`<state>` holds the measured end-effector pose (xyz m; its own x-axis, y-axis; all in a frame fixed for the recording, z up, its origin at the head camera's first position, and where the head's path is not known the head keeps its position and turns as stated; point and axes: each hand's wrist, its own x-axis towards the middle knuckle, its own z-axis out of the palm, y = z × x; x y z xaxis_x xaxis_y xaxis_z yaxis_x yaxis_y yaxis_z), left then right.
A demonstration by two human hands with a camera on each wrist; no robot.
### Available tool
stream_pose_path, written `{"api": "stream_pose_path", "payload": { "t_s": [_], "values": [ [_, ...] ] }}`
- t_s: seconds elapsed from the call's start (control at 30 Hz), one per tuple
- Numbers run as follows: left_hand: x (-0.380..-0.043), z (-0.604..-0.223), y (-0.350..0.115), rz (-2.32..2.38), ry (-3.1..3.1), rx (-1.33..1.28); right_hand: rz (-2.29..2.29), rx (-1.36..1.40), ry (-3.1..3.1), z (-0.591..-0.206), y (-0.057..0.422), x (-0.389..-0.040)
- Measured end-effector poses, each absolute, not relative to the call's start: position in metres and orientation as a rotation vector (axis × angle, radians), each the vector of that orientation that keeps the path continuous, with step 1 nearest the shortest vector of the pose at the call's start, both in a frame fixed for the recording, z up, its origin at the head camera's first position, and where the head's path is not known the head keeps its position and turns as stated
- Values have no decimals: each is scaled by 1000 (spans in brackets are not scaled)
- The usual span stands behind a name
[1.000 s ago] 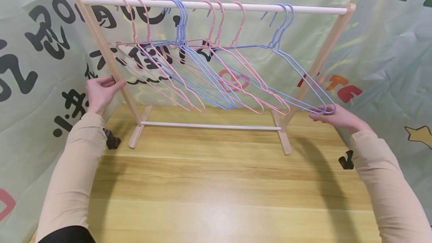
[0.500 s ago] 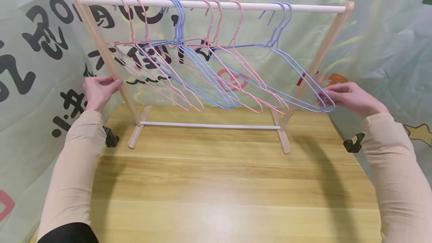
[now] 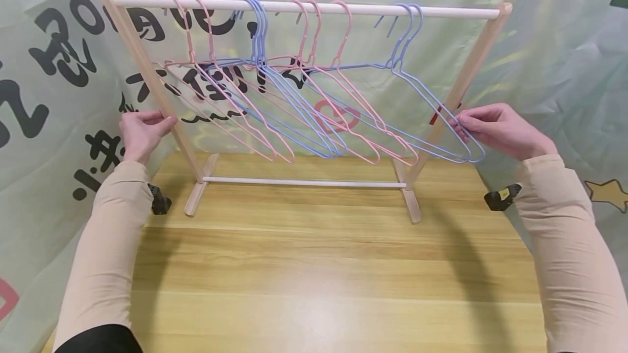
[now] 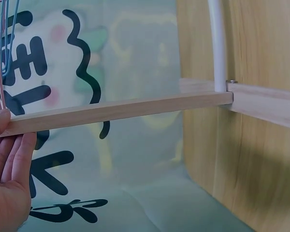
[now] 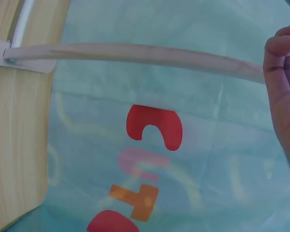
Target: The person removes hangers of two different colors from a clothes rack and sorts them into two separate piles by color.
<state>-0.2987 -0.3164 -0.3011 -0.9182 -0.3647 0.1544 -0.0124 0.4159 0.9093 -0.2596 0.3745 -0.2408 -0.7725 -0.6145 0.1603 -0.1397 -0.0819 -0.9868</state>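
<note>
A clothes rack with pale wooden posts and a white top rail [image 3: 373, 8] bears several pink hangers [image 3: 347, 31] and blue hangers [image 3: 429, 94]. My left hand [image 3: 144, 132] pinches the left post [image 3: 149, 78] at mid-height, thumb in front. The left wrist view shows the thumb and fingers of that hand [image 4: 12, 159] on opposite sides of the post [image 4: 121, 110]. On the other side, my right hand [image 3: 505, 131] has bent fingers beside the right post [image 3: 471, 70], where the outer blue hangers cross the fingertips. Whether it grips the post or a hanger is unclear; the right wrist view cuts off this hand [image 5: 285, 92].
The rack stands on a wooden table [image 3: 314, 266], with a white lower bar [image 3: 304, 182] between its feet. A printed cloth [image 3: 554, 80] hangs behind and at both sides. Small black devices, one of them on the right [image 3: 502, 198], sit at the wrists.
My right hand has risen from under the blue hangers' lower corners, then shifted left towards the right post. My left hand keeps its hold on the left post. The hangers hang nearly unchanged.
</note>
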Motion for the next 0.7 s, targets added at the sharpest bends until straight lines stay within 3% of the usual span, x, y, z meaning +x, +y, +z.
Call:
{"api": "stream_pose_path", "payload": {
  "t_s": [0.7],
  "values": [
    [-301,-303,-316,-1493,-2341,323,-1960,-677,2062,-237,361,-255]
  ]
}}
